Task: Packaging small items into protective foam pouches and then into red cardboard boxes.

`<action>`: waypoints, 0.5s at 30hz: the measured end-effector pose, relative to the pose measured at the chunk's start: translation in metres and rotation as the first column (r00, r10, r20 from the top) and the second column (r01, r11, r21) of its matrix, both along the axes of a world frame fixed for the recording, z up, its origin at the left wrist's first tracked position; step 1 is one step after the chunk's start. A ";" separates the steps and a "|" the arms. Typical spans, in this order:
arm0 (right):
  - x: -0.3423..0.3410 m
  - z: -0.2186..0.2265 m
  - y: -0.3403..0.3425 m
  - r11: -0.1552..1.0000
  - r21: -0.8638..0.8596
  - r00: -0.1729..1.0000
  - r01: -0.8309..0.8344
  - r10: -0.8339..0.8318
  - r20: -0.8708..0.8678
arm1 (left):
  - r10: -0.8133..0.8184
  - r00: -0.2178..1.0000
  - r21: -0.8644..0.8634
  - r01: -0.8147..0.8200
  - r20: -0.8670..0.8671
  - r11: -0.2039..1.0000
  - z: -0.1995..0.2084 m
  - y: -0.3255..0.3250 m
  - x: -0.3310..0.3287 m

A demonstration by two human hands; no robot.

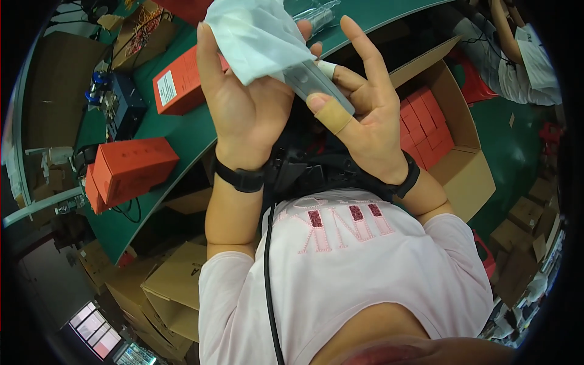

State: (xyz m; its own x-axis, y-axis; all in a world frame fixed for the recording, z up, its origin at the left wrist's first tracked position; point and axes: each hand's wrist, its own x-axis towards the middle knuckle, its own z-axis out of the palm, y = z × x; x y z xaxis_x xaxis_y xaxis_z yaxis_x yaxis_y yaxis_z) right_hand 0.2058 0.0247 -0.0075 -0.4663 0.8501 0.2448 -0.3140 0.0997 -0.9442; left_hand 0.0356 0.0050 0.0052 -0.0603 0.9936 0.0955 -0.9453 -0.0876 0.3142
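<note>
My right hand (371, 115) grips a flat grey device (319, 88) with rounded edges, its thumb pressed on the near end and the index finger raised away. Tan tape wraps that thumb, and a white wrap covers another finger. The device's far end goes into a thin white bag (258, 39). My left hand (246, 106) holds the bag from below, palm up, its thumb along the bag's left edge. Most of the left fingers are hidden behind the bag; fingertips show at its right side.
Red boxes (137, 167) stand on the green table (149, 131) at left, near a blue device (126, 103). Clear plastic packaging (313, 15) lies beyond the bag. An open carton (468, 176) of red boxes sits at right; another person's arm (506, 33) shows at far right.
</note>
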 end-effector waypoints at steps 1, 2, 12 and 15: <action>0.002 -0.001 -0.002 0.998 0.024 0.999 -0.053 0.053 -0.012 | -0.038 0.998 -0.047 0.040 0.041 0.998 0.002 0.002 -0.003; 0.004 -0.002 -0.003 0.993 0.049 0.994 -0.106 0.107 -0.023 | -0.029 0.998 -0.050 0.031 0.048 0.998 0.007 0.002 -0.001; 0.024 0.000 -0.027 0.962 -0.057 0.963 -0.267 0.269 0.029 | 0.159 0.973 -0.098 -0.177 -0.167 0.979 0.010 0.000 -0.015; 0.025 -0.001 -0.028 0.962 -0.091 0.965 -0.259 0.262 0.022 | 0.058 0.998 -0.092 -0.060 -0.031 0.994 0.008 0.001 -0.016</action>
